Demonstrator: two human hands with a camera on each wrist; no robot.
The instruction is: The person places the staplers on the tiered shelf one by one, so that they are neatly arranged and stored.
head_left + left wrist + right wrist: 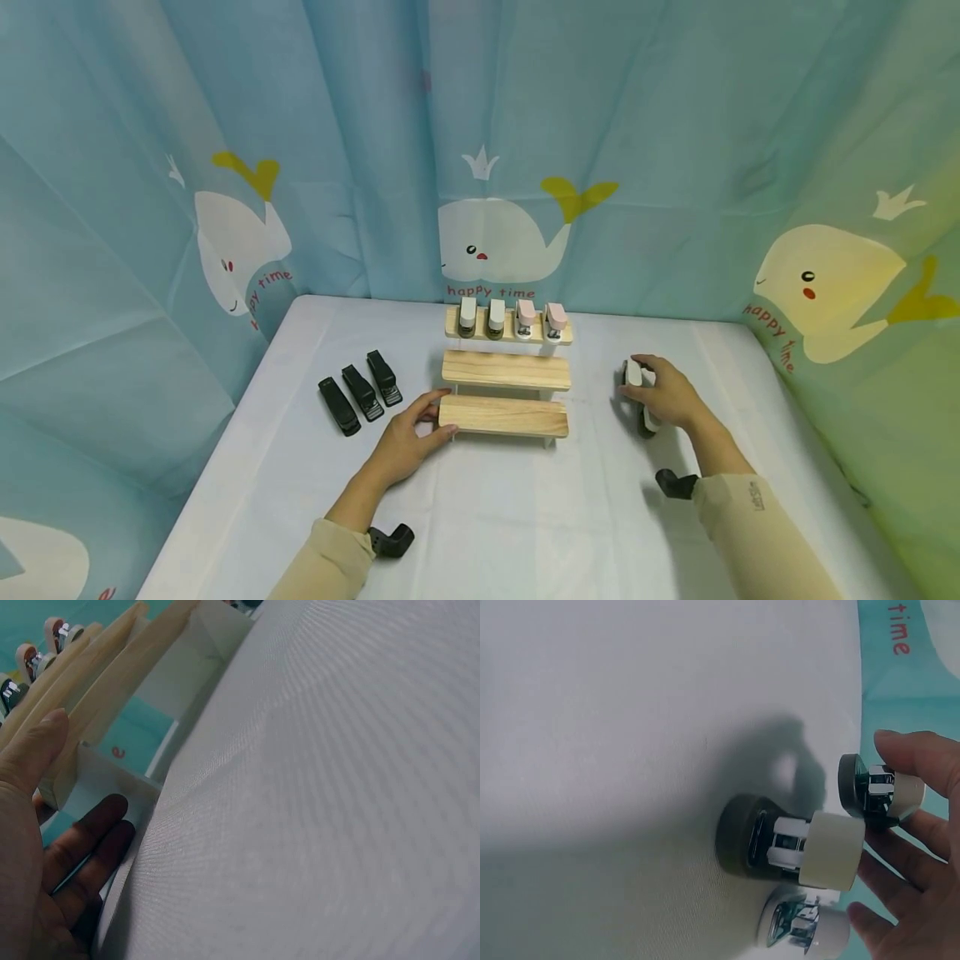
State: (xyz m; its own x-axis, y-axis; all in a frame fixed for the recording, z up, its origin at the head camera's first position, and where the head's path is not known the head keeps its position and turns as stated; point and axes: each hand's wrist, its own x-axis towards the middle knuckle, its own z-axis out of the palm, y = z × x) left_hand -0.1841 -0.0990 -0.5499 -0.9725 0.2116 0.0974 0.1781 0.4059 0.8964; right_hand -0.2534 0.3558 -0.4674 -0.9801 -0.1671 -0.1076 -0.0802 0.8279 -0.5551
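My left hand (405,446) grips the left end of a three-tier wooden display stand (504,417), its thumb along the front edge and fingers around the back. In the left wrist view, the thumb lies by the wooden board (120,686) and fingers reach to the clear side support (112,776). My right hand (670,396) pinches a small stapler (633,373) with a cream top and dark base. Just below that hand stands another small stapler (829,851), light-topped with a dark base. A whiter stapler (829,934) shows beside it in the right wrist view.
On the top tier stand two light-topped staplers (497,318) and two pink staplers (555,321). Three black staplers (362,392) lie in a slanted row left of the stand. A whale-print curtain (495,242) hangs behind the white table (495,517).
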